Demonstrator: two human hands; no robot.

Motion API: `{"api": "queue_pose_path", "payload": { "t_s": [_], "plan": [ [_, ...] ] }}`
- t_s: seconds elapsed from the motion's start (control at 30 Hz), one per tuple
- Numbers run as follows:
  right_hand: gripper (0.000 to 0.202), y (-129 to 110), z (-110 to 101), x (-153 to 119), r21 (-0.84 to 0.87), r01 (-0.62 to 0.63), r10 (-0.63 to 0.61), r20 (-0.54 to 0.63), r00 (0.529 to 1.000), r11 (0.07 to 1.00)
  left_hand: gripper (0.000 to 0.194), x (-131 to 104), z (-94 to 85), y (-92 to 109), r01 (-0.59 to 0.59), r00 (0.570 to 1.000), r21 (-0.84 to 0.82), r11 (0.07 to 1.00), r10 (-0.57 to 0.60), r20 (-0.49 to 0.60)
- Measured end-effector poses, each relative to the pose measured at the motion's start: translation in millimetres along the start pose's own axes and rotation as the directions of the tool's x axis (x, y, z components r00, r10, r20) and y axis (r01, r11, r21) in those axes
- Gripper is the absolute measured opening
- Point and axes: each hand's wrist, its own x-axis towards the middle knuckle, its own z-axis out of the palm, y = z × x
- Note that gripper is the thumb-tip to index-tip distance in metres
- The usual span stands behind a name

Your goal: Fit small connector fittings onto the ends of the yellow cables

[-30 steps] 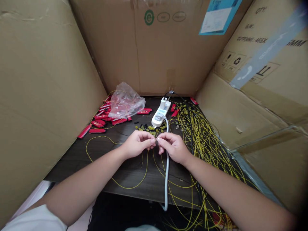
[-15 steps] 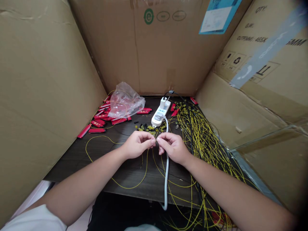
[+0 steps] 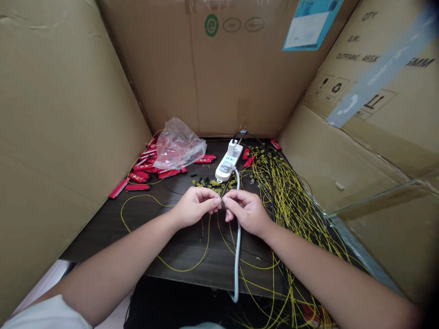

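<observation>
Grip: I see the left hand and right hand both pinching thin yellow wire between thumb and finger, fingertips nearly meeting; the held ends are too small for me to make out.
Wire: in the middle of the dark table, looping near and left below the left hand.
Cord: the pale cord runs beneath the right hand from the far power strip.
Right side: a wire heap.
Far left: red cases, a clear bag.
</observation>
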Motion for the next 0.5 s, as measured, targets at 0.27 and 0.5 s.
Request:
{"api": "queue_pose_path", "payload": {
  "t_s": [0.27, 0.5],
  "plan": [
    [0.024, -0.2, -0.8, 0.0, 0.019, 0.021, -0.021, 0.011, 1.0, 1.0, 0.028, 0.0, -0.6, -0.2, -0.008, 1.0, -0.033, 0.999, 0.008, 0.014],
    [0.022, -4.1, -1.5, -0.4, -0.022, 0.09, -0.09, 0.013, 0.996, 0.996, 0.028, 0.8, -1.4, -3.4, 0.031, 0.999, -0.14, 0.99, -0.029, 0.015]
  ]
}}
